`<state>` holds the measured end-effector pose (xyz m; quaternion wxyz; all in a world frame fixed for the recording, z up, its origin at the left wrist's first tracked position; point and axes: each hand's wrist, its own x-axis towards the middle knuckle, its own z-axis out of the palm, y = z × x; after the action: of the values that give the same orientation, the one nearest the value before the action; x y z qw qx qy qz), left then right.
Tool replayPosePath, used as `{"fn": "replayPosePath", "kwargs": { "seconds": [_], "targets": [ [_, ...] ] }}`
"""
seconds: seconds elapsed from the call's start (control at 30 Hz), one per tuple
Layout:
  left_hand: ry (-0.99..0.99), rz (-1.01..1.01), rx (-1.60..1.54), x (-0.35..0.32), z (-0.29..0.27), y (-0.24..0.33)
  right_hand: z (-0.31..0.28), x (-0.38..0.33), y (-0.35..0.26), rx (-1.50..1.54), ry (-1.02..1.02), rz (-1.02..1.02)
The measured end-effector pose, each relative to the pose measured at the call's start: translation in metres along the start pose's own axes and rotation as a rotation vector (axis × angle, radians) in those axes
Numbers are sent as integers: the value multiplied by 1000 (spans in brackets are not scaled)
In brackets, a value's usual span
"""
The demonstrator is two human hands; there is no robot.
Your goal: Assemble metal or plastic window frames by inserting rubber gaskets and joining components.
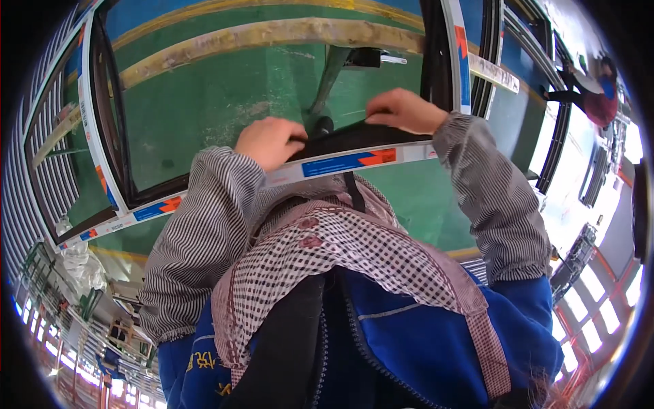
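The left hand (270, 142) bends over the near bar of a large rectangular frame, its thumb and forefinger at the edge of a dark strip (340, 142); whether they pinch it cannot be told. The right hand (405, 112), farther along the same bar, has its fingers curled down, the tips at or just above the strip; its grip likewise cannot be made out. The two hands are well apart, neither spread flat.

The strip runs along the inner side of the white frame (412, 151), directly before the person. A blue-and-orange label (340, 164) marks the bar's near face between the hands.

Grey striped sleeves (211, 211) cover both forearms; a checked apron (327, 249) lies over a blue jacket (422, 334) on the near side. Through the opening appears a green floor (204, 102), with a pale, worn beam (272, 35) crossing the far part. Crumpled clear plastic (83, 264) lies at near left. At far right is another person (601, 105) in a dark red top.
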<state>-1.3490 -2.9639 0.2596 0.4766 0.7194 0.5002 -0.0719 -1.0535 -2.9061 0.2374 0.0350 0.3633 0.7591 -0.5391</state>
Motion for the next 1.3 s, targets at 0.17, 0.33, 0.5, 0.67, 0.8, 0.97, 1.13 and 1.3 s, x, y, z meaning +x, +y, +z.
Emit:
{"fn": "replayPosePath", "kwargs": {
  "seconds": [0.17,0.33,0.5,0.67,0.8,0.97,1.13,1.3],
  "targets": [
    [-62,-38,-115,21,16,28,8,-9,5,-37,-60,7],
    [267,35,-242,59,20,49,-6,13,0,291,82,-62],
    [252,-51,-242,49,-16,61,-37,4,10,305,-300,239],
    [619,107,-336,52,-24,35,-48,31,-13,559,-115,121],
    [504,120,-416,28,-58,23,-59,45,-56,607,-107,50],
    [-3,79,-42,50,-18,61,-36,-9,13,107,-177,96],
    [-103,66,-70,81,-2,62,-70,-37,-5,-39,113,-7],
    [-265,304,128,120,-13,123,-90,-90,12,197,755,72]
  ]
}}
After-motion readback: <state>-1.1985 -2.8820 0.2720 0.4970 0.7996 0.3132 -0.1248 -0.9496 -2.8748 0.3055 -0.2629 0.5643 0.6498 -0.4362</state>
